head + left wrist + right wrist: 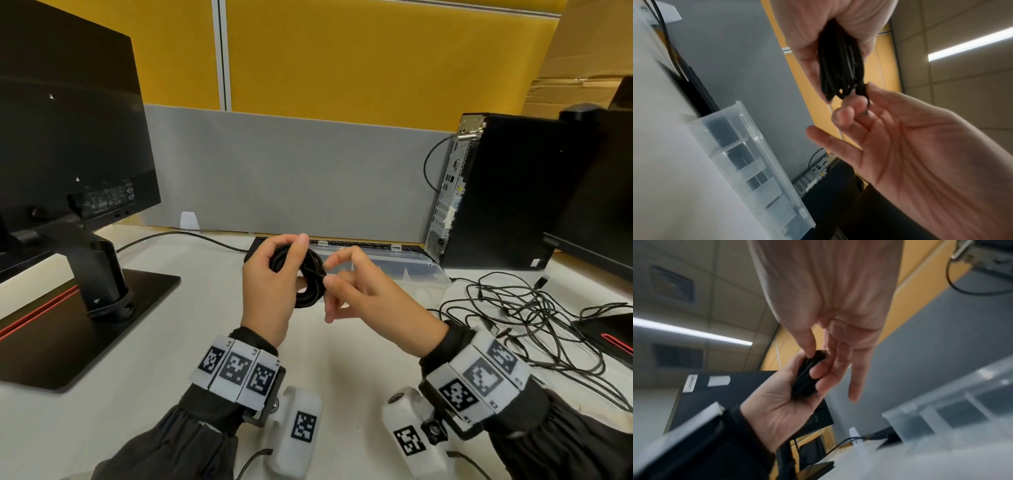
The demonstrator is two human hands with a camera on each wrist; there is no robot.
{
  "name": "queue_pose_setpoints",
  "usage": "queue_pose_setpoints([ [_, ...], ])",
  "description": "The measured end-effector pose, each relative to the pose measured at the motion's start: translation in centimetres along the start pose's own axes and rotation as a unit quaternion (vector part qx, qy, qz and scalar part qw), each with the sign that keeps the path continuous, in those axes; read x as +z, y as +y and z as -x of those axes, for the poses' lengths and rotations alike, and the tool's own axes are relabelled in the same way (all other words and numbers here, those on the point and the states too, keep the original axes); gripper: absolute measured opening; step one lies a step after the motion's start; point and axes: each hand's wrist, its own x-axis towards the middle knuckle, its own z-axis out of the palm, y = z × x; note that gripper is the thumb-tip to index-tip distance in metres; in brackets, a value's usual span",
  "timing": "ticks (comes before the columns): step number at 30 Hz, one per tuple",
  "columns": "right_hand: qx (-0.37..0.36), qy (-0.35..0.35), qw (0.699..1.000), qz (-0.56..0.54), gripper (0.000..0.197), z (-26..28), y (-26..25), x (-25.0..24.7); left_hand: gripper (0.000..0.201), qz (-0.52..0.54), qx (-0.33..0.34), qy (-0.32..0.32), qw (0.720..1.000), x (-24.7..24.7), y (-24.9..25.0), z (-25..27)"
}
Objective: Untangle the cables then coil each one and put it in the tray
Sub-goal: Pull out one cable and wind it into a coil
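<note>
**Black coil held above the table between both hands**

The coil [308, 277] of black cable is up in the air over the white table [137, 394], in front of the clear tray [424, 274]. The left hand [270, 287] grips it: fingers pass through and around the loops, the thumb lies over the top, and in the left wrist view the bundled strands [840, 65] run out of the closed palm. The right hand [363, 291] pinches the cable's end at the coil's right edge between thumb and forefinger, while its other fingers are spread and loosely bent, holding nothing. In the right wrist view the pinch sits on the top of the bundle [807, 376], which lies in the left palm.

The tray stands just behind the hands, long and translucent, with dividers making several compartments; dark shapes show through its walls, but what they are cannot be told. Behind it lies a black keyboard [359, 245] against the grey partition [291, 171].

To the right, a tangle [534, 315] of thin black cables is spread on the table, well apart from the coil. A black computer tower [507, 192] stands behind the tangle. On the left stands a monitor [68, 137] on its stand.
</note>
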Motion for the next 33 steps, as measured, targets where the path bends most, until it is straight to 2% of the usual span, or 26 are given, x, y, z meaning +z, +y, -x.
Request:
queue_pose_setpoints([
  [3, 0.095, -0.006, 0.989, -0.112, 0.024, -0.3, -0.3, 0.0, 0.008, 0.057, -0.030, 0.019, 0.998, 0.1, 0.0, -0.1],
  [5, 0.122, -0.026, 0.975, -0.185, 0.030, -0.5, -0.4, 0.1, 0.012, 0.083, -0.042, 0.026, 0.995, 0.1, 0.0, -0.2],
  [9, 0.138, -0.063, 0.934, -0.323, 0.031, -0.8, -0.2, 0.5, 0.028, 0.118, -0.074, 0.034, 0.990, 0.2, -0.3, -0.2],
  [12, 0.157, -0.044, 0.895, -0.415, 0.027, -1.0, 0.5, 0.5, 0.033, 0.128, -0.093, 0.027, 0.987, 0.6, -0.8, -0.3],
  [15, 0.134, -0.015, 0.906, -0.400, 0.025, -1.7, 1.3, -0.5, 0.024, 0.128, -0.108, -0.014, 0.986, 1.0, -1.3, -0.9],
  [17, 0.096, 0.012, 0.936, -0.339, 0.025, -2.7, 1.5, -2.0, 0.019, 0.127, -0.115, -0.025, 0.985, 0.9, -1.4, -2.3],
  [19, 0.075, 0.063, 0.964, -0.249, 0.026, -4.3, 1.7, -3.6, 0.016, 0.109, -0.141, -0.005, 0.984, 0.4, -1.8, -4.2],
  [21, 0.083, 0.115, 0.979, -0.146, 0.028, -6.1, 2.1, -4.7, 0.011, 0.070, -0.179, 0.013, 0.981, -0.1, -2.9, -6.0],
  [23, 0.094, 0.129, 0.987, -0.007, 0.030, -7.9, 2.9, -5.0, 0.012, -0.002, -0.199, 0.002, 0.980, -0.2, -4.5, -7.2],
  [24, 0.096, 0.121, 0.984, 0.087, 0.030, -8.6, 3.2, -5.0, 0.018, -0.046, -0.199, -0.009, 0.979, -0.2, -5.4, -7.8],
  [26, 0.093, 0.096, 0.957, 0.256, 0.031, -9.8, 3.7, -4.6, 0.028, -0.103, -0.208, -0.035, 0.972, -0.2, -6.8, -8.5],
  [30, 0.056, 0.055, 0.911, 0.405, 0.029, -11.6, 4.2, -2.8, 0.032, -0.137, -0.297, -0.104, 0.939, -0.7, -8.8, -8.8],
  [33, 0.054, -0.012, 0.860, 0.508, 0.025, -12.8, 4.7, -1.2, 0.031, -0.122, -0.315, -0.114, 0.934, -0.9, -9.3, -8.5],
])
